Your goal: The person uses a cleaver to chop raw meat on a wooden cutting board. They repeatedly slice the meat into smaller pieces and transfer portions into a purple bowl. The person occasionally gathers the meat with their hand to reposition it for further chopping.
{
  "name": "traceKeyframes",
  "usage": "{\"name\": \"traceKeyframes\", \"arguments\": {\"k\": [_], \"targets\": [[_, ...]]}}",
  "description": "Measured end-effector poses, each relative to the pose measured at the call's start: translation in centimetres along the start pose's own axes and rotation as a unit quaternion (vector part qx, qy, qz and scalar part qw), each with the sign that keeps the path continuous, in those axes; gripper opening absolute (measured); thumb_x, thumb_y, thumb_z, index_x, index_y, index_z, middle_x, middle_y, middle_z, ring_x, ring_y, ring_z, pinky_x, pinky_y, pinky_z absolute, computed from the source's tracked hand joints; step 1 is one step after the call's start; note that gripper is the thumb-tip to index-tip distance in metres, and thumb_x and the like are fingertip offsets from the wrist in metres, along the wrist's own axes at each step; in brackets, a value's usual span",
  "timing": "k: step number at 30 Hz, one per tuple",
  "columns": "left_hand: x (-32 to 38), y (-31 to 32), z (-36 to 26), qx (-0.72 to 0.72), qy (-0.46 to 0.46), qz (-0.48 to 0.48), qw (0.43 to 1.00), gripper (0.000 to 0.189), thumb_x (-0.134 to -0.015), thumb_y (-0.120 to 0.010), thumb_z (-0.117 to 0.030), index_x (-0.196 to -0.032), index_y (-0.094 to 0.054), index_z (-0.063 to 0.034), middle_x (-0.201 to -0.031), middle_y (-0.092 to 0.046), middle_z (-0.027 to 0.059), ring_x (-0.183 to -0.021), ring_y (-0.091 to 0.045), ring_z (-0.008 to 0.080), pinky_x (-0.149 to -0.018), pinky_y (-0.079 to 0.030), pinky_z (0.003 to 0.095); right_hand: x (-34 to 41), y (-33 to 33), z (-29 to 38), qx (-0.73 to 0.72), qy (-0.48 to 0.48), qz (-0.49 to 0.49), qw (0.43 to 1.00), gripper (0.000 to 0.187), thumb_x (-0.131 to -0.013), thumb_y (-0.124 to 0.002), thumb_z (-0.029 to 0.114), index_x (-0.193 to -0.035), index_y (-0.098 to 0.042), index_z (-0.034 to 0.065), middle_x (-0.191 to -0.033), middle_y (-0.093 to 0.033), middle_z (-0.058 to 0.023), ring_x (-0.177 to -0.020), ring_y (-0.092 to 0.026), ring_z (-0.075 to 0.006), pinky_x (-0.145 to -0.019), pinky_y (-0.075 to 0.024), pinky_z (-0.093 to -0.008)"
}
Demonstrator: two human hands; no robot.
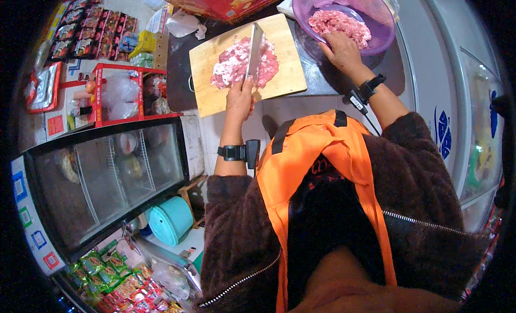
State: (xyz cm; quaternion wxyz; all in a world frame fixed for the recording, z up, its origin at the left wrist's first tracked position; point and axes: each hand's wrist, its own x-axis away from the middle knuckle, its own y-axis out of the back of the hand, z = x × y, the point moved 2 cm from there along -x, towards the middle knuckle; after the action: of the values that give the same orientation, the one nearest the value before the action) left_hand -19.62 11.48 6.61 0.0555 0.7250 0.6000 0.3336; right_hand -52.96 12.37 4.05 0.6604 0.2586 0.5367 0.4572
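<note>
My left hand [240, 99] holds a cleaver [254, 51] by its handle. The broad blade stands on edge in a flattened heap of chopped raw meat [231, 65], pink with pale fatty bits, on a wooden cutting board [292, 51]. To the right, my right hand [342, 51] grips the near left rim of a purple translucent plastic bowl [381, 34], its thumb outside the wall. Minced raw meat [338, 24] lies in the bowl, close to those fingers, whose tips are partly hidden. The bowl stands just right of the board on the dark tabletop.
A red printed carton [238, 4] is behind the board, with a crumpled plastic bag [185, 24] to its left. Red-edged shelving [96, 95] and a glass-front display fridge [121, 172] stand left. Below is a turquoise lidded bucket [171, 220]. A white freezer cabinet [431, 71] runs along the right.
</note>
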Motion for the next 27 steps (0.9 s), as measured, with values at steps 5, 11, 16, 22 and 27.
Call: {"name": "traceKeyframes", "arguments": {"k": [5,11,16,22,27], "targets": [[0.3,-1.5,0.2,-0.068,0.004,0.002,0.998,0.044,-0.097,-0.053,-0.046,-0.111,-0.063,-0.0056,-0.058,-0.055,0.0071,-0.042,-0.054,0.0175,-0.039,-0.044,0.0334,0.1,-0.2,0.1,-0.012,-0.014,0.009,1.000,0.026,-0.090,-0.064,0.029,-0.104,-0.064,0.0071,-0.095,-0.064,-0.0131,-0.092,-0.062,-0.0330,-0.077,-0.0504,-0.0449],[0.0,0.2,-0.2,-0.014,-0.010,0.007,1.000,0.044,-0.097,-0.053,-0.046,-0.110,-0.062,-0.0049,-0.058,-0.055,0.0074,-0.042,-0.054,0.0173,-0.037,-0.043,0.0337,0.1,-0.1,0.1,0.006,-0.014,0.015,1.000,0.028,-0.090,-0.064,0.030,-0.106,-0.065,0.0074,-0.096,-0.064,-0.0130,-0.091,-0.062,-0.0330,-0.078,-0.0509,-0.0440],[0.6,-0.6,-0.1,-0.023,-0.024,0.004,0.999,0.040,-0.098,-0.053,-0.044,-0.109,-0.063,-0.0068,-0.058,-0.056,0.0068,-0.041,-0.053,0.0161,-0.037,-0.041,0.0332,0.1,-0.2,0.0,0.002,-0.012,0.017,1.000,0.028,-0.090,-0.064,0.030,-0.106,-0.064,0.0070,-0.094,-0.064,-0.0126,-0.092,-0.063,-0.0323,-0.078,-0.0509,-0.0440],[0.7,-0.6,-0.7,0.013,-0.018,0.003,1.000,0.040,-0.098,-0.053,-0.043,-0.111,-0.064,-0.0065,-0.055,-0.054,0.0046,-0.041,-0.051,0.0143,-0.037,-0.041,0.0323,0.0,-0.3,-0.1,0.004,-0.001,0.009,1.000,0.028,-0.091,-0.063,0.031,-0.105,-0.064,0.0070,-0.095,-0.063,-0.0126,-0.092,-0.062,-0.0326,-0.078,-0.0511,-0.0440],[1.2,-1.9,-1.0,-0.073,-0.050,-0.018,0.996,0.039,-0.099,-0.051,-0.042,-0.106,-0.065,-0.0058,-0.058,-0.056,0.0049,-0.043,-0.053,0.0142,-0.039,-0.042,0.0318,0.2,-0.3,0.0,0.010,-0.006,0.014,1.000,0.026,-0.091,-0.063,0.030,-0.104,-0.064,0.0072,-0.096,-0.063,-0.0130,-0.092,-0.062,-0.0327,-0.077,-0.0510,-0.0441]]}}
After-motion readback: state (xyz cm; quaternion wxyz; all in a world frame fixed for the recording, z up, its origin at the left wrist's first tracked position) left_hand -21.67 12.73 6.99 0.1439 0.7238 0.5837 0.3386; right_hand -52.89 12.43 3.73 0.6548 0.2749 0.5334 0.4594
